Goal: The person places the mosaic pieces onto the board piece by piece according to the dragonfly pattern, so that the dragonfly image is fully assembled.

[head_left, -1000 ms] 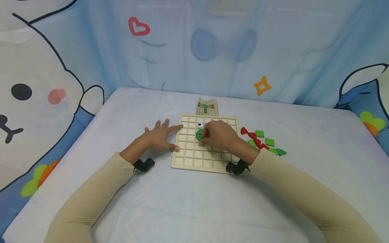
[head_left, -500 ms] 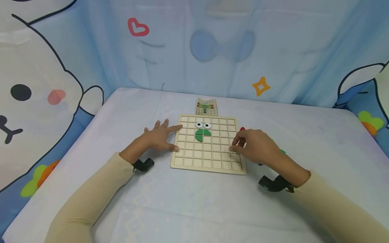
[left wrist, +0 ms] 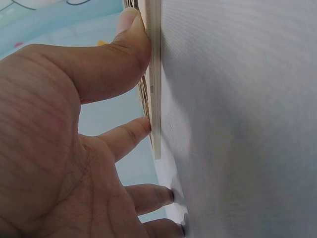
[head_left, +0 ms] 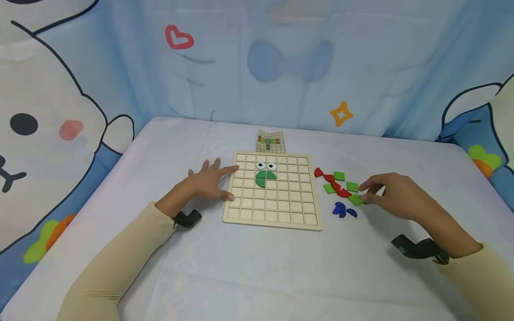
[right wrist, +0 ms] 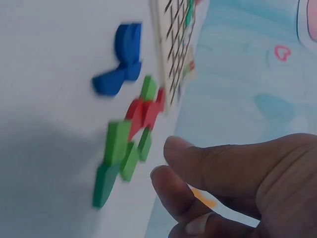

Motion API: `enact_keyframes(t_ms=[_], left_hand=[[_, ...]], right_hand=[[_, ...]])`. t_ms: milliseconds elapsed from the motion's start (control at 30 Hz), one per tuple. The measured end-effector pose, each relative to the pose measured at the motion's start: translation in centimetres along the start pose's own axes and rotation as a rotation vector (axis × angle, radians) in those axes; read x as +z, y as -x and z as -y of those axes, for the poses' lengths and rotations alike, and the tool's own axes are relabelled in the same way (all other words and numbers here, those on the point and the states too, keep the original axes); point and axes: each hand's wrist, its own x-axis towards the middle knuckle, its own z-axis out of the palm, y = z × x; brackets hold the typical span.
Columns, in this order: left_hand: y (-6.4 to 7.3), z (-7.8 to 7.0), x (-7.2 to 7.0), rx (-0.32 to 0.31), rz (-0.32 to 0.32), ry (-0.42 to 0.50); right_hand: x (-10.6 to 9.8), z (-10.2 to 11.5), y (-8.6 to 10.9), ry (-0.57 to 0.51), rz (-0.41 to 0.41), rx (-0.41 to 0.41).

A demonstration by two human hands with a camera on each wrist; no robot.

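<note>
My left hand (head_left: 206, 182) lies spread at the left side of a wooden grid board (head_left: 271, 206), its thumb and index fingertip on the board's edge. Two eye tiles (head_left: 261, 165) and three dark green quarter-round tiles (head_left: 260, 182) sit in the board's cells. Right of the board, my right hand (head_left: 395, 196) hovers by the loose tiles, thumb and index finger bent and a little apart, nothing between them. Nearest to it are a light green square tile (head_left: 356, 199) and a dark green tile (right wrist: 105, 183), the latter mostly hidden by the hand in the head view.
Several red tiles (head_left: 329, 178) and more light green squares (head_left: 339, 176) lie scattered right of the board. Blue tiles (head_left: 339, 208) lie in front of them. A patterned picture card (head_left: 271, 141) stands behind the board. A printed curtain (head_left: 225, 80) hangs behind the table.
My right hand has left the board's upper middle and moved right to the loose tiles. A second eye tile and a quarter-round tile, earlier covered by it, now show. The left hand stays put.
</note>
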Motion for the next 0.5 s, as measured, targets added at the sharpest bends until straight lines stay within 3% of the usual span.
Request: enact_keyframes(t_ms=[200,333,500], left_hand=[[0.0,0.0,0.0,-0.001,0.003,0.004],[-0.1,0.1,0.1,0.002,0.000,0.006],[-0.2,0.1,0.1,-0.003,0.006,0.015]], right_hand=[[0.4,-2.6,-0.3,-0.009,0.034,0.011],[0.8,-3.2,-0.5,-0.015,0.071,0.037],[1.2,-3.3,-0.6,-0.016,0.060,0.054]])
